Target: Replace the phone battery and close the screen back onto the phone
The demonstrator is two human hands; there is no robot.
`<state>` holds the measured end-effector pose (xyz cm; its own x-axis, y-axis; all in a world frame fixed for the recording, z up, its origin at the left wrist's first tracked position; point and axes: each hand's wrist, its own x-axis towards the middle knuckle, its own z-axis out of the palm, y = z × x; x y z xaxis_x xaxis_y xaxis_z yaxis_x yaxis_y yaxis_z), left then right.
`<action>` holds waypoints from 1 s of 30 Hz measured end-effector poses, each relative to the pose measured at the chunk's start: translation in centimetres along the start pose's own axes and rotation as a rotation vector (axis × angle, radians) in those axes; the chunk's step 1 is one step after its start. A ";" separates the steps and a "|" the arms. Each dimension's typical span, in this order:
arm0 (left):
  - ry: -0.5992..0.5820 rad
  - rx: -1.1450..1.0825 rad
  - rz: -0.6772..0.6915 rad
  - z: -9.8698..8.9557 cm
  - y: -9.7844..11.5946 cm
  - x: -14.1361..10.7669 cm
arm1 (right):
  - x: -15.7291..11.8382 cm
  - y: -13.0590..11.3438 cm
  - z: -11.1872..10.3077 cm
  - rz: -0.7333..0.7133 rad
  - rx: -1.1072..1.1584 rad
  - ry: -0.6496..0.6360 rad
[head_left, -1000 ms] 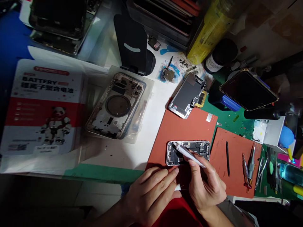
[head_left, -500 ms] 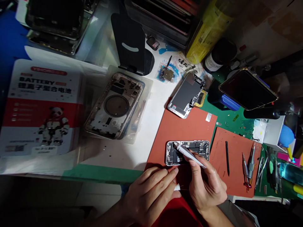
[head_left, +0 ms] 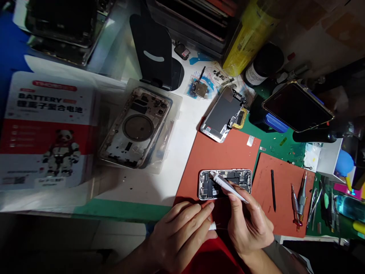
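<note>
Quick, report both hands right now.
Left hand: closed, holding a small white piece between thumb and fingers.
Right hand: closed, holding a slim white tube.

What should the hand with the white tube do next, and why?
Perhaps the right hand should ease the tube a little way along the edge of the open phone: the tube's tip points down beside that edge, and the left hand holds a small white piece, maybe the cap, apart from it.

At the desk (head_left: 122,209) edge, the left hand (head_left: 182,233) is half curled, back upward; the right hand (head_left: 248,224) pinches firmly.
</note>
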<state>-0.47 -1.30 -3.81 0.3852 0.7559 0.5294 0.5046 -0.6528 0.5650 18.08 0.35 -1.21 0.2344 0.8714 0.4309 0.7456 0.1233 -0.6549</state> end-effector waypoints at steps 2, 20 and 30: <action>0.005 0.001 -0.003 0.0 0.1 0.0 | 0.0 0.1 -0.1 0.000 -0.007 -0.012; 0.032 -0.026 0.002 0.0 0.1 0.2 | -0.1 0.2 -0.2 0.014 -0.025 0.009; 0.013 -0.031 -0.016 -0.1 0.3 0.0 | -0.3 0.5 -0.3 0.000 -0.017 0.024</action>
<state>-0.41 -1.46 -3.60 0.3672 0.7655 0.5283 0.4860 -0.6422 0.5928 18.59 0.05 -1.48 0.2493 0.8598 0.4457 0.7561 0.1147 -0.6443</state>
